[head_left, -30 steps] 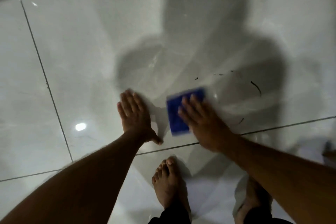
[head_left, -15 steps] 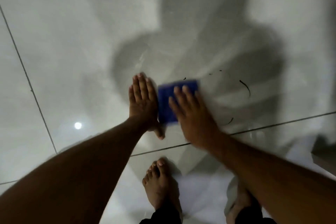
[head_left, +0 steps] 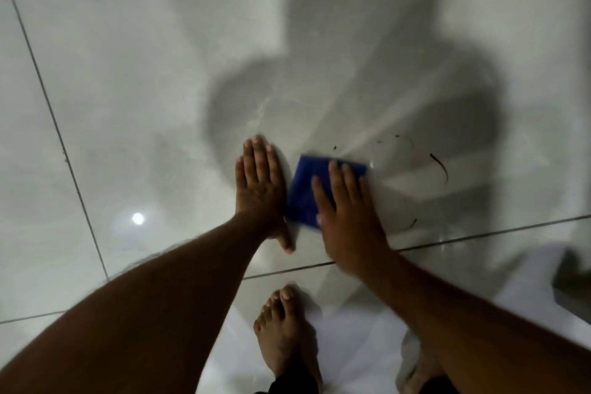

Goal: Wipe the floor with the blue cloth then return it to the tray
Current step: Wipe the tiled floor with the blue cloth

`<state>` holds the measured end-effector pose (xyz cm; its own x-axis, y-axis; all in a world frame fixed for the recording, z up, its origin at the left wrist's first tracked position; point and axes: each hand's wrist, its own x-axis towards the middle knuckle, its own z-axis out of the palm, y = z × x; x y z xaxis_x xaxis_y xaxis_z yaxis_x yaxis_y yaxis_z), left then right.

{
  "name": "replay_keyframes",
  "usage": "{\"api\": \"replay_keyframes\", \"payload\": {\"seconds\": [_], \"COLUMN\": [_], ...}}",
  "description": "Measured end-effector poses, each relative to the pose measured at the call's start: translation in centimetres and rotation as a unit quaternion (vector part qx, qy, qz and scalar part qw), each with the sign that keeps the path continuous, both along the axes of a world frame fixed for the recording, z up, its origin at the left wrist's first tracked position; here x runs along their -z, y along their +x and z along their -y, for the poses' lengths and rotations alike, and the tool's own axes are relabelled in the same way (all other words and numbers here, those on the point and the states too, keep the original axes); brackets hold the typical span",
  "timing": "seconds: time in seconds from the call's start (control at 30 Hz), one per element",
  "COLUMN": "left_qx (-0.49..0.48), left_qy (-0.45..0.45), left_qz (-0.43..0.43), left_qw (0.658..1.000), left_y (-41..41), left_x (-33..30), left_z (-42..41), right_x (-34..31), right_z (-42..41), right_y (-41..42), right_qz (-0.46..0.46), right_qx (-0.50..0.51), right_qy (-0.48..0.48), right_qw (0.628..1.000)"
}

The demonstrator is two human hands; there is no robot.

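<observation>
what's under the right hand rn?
The blue cloth, pressed flat on the floor tile by the right hand. Its left and far parts show; the part beneath palm and fingers is covered.

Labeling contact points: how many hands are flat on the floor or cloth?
2. The left hand lies flat on the bare floor, beside the blue cloth. The right hand presses on the cloth.

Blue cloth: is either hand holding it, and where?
The right hand presses flat on the blue cloth's right half, pinning it to the floor. The left hand holds nothing.
</observation>
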<state>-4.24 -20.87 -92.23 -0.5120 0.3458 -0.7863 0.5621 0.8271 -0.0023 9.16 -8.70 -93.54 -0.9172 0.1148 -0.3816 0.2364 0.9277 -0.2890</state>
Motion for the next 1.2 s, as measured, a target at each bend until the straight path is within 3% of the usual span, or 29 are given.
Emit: {"api": "replay_keyframes", "payload": {"seconds": [0.07, 0.17, 0.3, 0.4, 0.5, 0.57, 0.73, 0.83, 0.93, 1.0, 1.2], "left_qx": [-0.005, 0.001, 0.003, -0.003, -0.002, 0.000, 0.005, 0.001, -0.003, -0.001, 0.005], "left_qy": [0.006, -0.007, -0.011, -0.010, -0.012, -0.013, -0.020, -0.026, -0.033, -0.033, -0.008], "left_qz": [0.004, 0.003, -0.002, 0.001, 0.005, 0.006, 0.001, 0.005, 0.008, 0.008, 0.003], "left_qw": [1.000, 1.000, 1.000, 1.000, 1.000, 1.000, 1.000, 1.000, 0.999, 0.999, 1.000], "left_y": [0.0, -0.1, -0.2, -0.1, -0.1, -0.1, -0.3, -0.3, -0.1, -0.1, -0.1], "left_x": [0.1, 0.2, 0.6, 0.5, 0.3, 0.3, 0.1, 0.2, 0.1, 0.1, 0.0], "left_z": [0.1, 0.2, 0.3, 0.2, 0.4, 0.2, 0.0, -0.1, -0.3, -0.2, -0.2], "right_x": [-0.9, 0.5, 1.6, 0.4, -1.3, -1.1, -0.1, -1.0, -2.2, -1.6, -0.7], "right_z": [0.0, -3.1, -4.5, -2.0, -0.9, -2.2, -4.1, -2.3, -1.2, -2.7, -5.2], "right_y": [3.2, -0.8, -7.4, -3.1, 2.3, 1.1, -8.1, -5.1, -0.1, -1.5, -9.0], "right_qz": [0.037, 0.014, -0.009, 0.025, 0.080, 0.074, 0.035, 0.041, 0.085, 0.078, 0.051], "right_qx": [-0.056, -0.105, -0.034, 0.012, -0.060, -0.082, 0.011, 0.075, 0.032, 0.011, 0.103], "right_qy": [-0.019, 0.000, 0.060, 0.050, 0.043, 0.051, 0.089, 0.056, 0.051, 0.063, 0.061], "right_qw": [0.998, 0.994, 0.998, 0.998, 0.994, 0.993, 0.995, 0.995, 0.995, 0.995, 0.992]}}
